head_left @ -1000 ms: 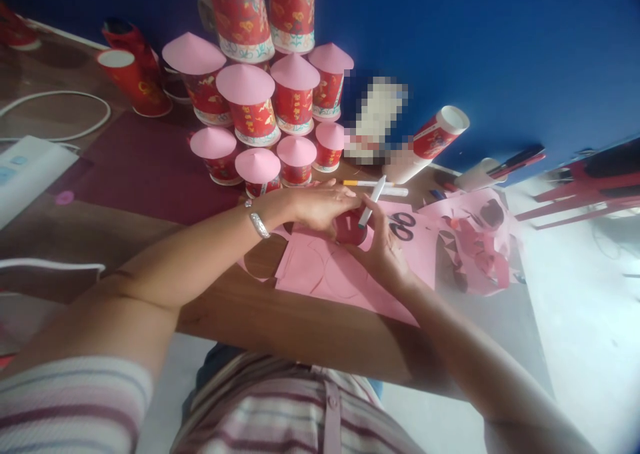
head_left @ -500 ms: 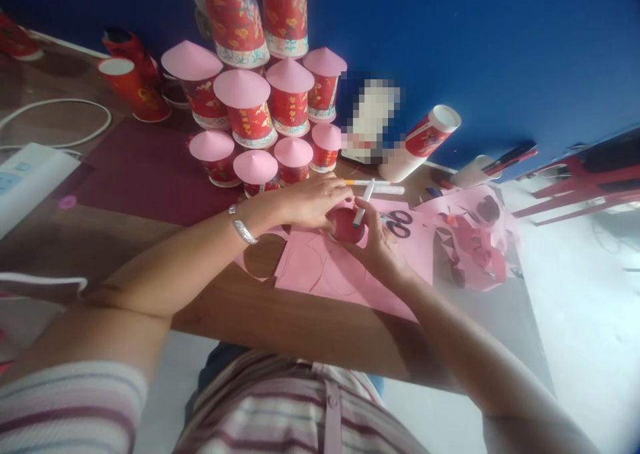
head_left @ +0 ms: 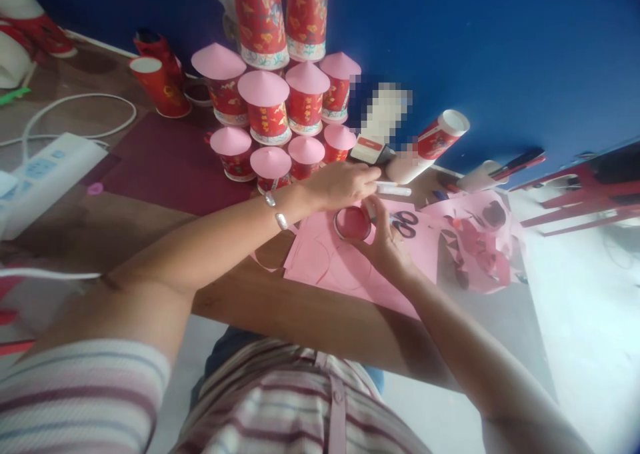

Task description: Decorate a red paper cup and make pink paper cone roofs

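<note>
Sitting in right grip (head_left: 387,246): red cup (head_left: 352,223)

Past the left hand (head_left: 345,186) I count eight red patterned cups (head_left: 270,122) under pink paper cones (head_left: 263,89), plus two taller red cylinders (head_left: 261,24). By the right hand (head_left: 386,241): one round red object (head_left: 353,223), one pair of black-handled scissors (head_left: 411,217).

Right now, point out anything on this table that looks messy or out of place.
The pink scraps near the table's right end, as pictured: they lie in a crumpled, jagged heap, while the pink sheets beside them lie flat. I see no spill.
</note>
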Tool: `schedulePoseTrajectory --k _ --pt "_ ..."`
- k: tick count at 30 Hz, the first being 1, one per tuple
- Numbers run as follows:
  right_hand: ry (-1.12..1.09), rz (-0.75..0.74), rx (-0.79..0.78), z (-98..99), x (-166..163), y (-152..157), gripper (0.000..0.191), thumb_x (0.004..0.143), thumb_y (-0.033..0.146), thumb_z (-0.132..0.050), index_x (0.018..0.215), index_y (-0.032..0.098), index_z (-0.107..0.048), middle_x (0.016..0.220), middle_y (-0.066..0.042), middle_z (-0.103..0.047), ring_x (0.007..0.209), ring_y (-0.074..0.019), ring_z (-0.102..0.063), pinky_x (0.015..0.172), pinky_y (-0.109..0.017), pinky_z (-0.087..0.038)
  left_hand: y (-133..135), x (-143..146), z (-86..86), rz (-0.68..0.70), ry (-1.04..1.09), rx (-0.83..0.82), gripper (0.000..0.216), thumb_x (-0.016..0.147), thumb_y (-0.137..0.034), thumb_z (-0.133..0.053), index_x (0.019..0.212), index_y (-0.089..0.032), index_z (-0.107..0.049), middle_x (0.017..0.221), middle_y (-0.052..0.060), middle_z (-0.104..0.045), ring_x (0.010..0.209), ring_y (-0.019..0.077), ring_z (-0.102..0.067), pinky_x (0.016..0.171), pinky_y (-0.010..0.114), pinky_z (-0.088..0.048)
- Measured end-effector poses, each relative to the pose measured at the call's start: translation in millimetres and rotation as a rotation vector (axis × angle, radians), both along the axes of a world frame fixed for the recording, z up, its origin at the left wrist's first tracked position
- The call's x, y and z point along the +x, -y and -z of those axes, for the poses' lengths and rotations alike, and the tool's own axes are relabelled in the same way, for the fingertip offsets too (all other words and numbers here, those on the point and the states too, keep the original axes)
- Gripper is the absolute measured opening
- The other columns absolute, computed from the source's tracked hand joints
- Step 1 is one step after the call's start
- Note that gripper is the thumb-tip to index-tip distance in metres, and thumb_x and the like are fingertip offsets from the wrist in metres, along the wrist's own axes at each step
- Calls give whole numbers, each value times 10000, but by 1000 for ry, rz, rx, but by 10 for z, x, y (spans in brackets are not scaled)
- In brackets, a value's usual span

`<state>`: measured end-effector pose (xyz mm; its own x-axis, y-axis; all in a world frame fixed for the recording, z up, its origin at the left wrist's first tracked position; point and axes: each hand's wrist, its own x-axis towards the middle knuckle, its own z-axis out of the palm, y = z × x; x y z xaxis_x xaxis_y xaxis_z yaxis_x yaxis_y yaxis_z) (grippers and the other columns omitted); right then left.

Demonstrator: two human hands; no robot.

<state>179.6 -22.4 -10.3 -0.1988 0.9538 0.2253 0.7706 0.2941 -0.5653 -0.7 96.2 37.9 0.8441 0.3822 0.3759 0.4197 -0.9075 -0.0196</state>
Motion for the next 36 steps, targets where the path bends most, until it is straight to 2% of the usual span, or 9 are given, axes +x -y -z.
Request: schedulePoseTrajectory --k 2,4,7,9,12,17,21,29,36 --pt "-23 -22 4 27 8 -1 1009 884 378 -718 1655 248 -81 1521 -187 -575 1342 -365 -623 1029 -523 -592 70 -163 -20 -77 86 -29 314 1002 -56 -410 1001 -133 -715 1041 108 -695 834 174 -655 626 300 -461" --pt "-31 -38 3 58 20 -7 1065 879 348 -720 1667 246 -12 1528 -192 -571 1373 -357 -601 1050 -537 -581 187 -319 -38 -138 262 -111 230 999 -101 -488 1007 -158 -711 1018 79 -705 812 158 -665 644 283 -486" --pt "-32 -55 6 87 37 -17 1045 860 311 -741 1668 227 -84 1540 -206 -555 1385 -365 -591 1045 -559 -581 434 -507 -21 -178 549 -245 99 970 -167 -613 978 -171 -712 965 50 -740 877 153 -690 765 275 -544" --pt "-41 -54 5 90 45 -23 1016 851 287 -748 1662 217 -140 1543 -212 -550 1384 -365 -592 1046 -555 -581 597 -597 43 -171 608 -310 74 959 -180 -641 957 -182 -714 929 35 -758 860 144 -696 790 276 -556" --pt "-55 -41 -11 82 48 -29 1000 844 291 -759 1655 222 -178 1536 -206 -561 1376 -363 -601 1051 -557 -580 753 -673 198 -126 635 -365 93 929 -119 -651 971 -174 -714 936 44 -772 873 148 -713 821 288 -570" --pt "-56 -29 -8 73 36 -26 976 860 366 -769 1649 235 -209 1530 -197 -569 1372 -364 -605 1064 -570 -573 790 -696 377 -115 584 -350 110 925 -92 -640 959 -181 -695 911 44 -739 839 145 -699 759 273 -560" --pt "-33 -31 21 67 30 -17 915 875 398 -766 1626 211 -277 1530 -206 -565 1349 -376 -620 1084 -583 -561 797 -708 404 -128 500 -382 94 944 -117 -628 980 -174 -694 914 48 -713 816 142 -683 731 261 -543" --pt "6 4 2 32 17 -19 831 863 425 -778 1570 206 -402 1502 -191 -596 1314 -393 -641 1072 -581 -569 815 -692 429 -125 410 -432 121 959 -118 -609 1028 -157 -700 987 73 -706 933 176 -687 826 285 -549" --pt "13 -18 23 45 27 -27 782 870 409 -762 1549 194 -438 1472 -188 -623 1307 -382 -646 1069 -574 -568 837 -698 427 -144 380 -410 103 957 -153 -625 1021 -144 -705 943 74 -708 865 171 -677 778 284 -543"
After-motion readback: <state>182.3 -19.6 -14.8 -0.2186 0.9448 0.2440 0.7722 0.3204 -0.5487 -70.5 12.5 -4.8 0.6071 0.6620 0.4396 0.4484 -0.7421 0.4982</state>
